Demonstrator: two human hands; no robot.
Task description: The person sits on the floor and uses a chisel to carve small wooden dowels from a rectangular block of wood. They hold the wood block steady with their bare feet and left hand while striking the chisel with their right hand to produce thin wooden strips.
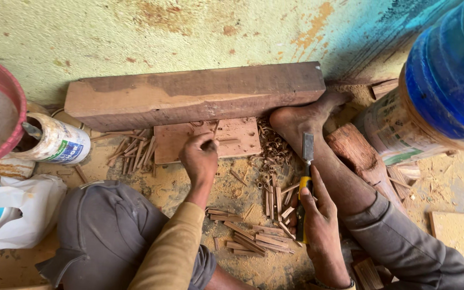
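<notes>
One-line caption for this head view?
Left hand pinches a wood stick on a flat board; right hand grips a chisel.

Head camera looks steeply down, close, toward the wall's foot.

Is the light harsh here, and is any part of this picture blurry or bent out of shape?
Head view: the light is soft and even, with only faint shadows under the wooden beam and the left hand; no glare. The chisel in the right hand and the wood sticks look sharp. The blue barrel near the edge looks soft and stretched.
</notes>
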